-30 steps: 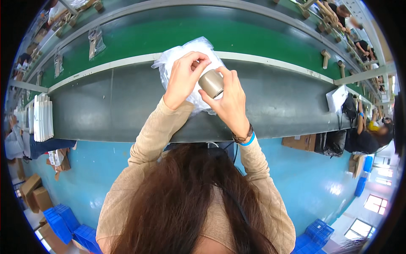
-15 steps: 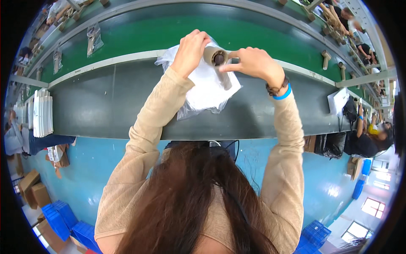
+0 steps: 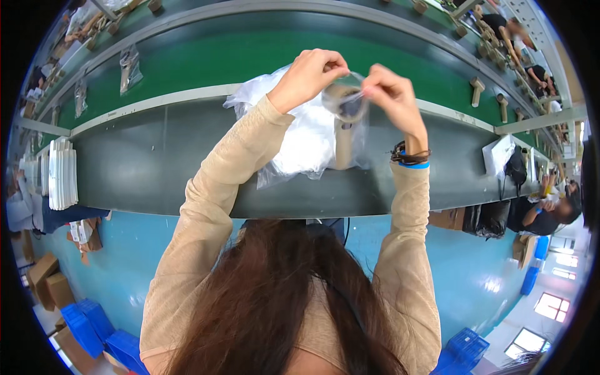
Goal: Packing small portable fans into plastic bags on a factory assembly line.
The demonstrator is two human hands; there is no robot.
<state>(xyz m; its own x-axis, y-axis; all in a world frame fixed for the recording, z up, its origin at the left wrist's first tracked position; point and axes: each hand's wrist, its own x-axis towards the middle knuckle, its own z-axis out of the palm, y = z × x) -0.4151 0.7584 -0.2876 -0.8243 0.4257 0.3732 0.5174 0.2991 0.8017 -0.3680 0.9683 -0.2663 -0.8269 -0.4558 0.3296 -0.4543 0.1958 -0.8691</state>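
Note:
A beige hair dryer [image 3: 343,142] with a round barrel and dark centre sits inside a clear plastic bag [image 3: 362,147], its handle pointing toward me. My left hand [image 3: 309,80] pinches the bag's upper edge, to the left of the barrel. At the barrel's right, my right hand [image 3: 394,97] grips the bag's other side between thumb and fingers, slightly blurred. The film is stretched between the two hands over the barrel. Under and left of the dryer lies a stack of clear and white plastic bags [image 3: 294,147] on the dark worktop [image 3: 156,156].
Beyond the worktop runs a green conveyor belt [image 3: 206,59]. Bagged items [image 3: 129,69] lie on it at left, and unbagged dryers [image 3: 477,92] at right. Folded white sheets [image 3: 62,175] stand at the worktop's left end; a white packet [image 3: 499,153] and black bag lie at right.
The dryer's barrel has shifted right and nearer to me, and film now covers it. My right hand has gone from beside the barrel to pinching the bag; my left hand has moved right.

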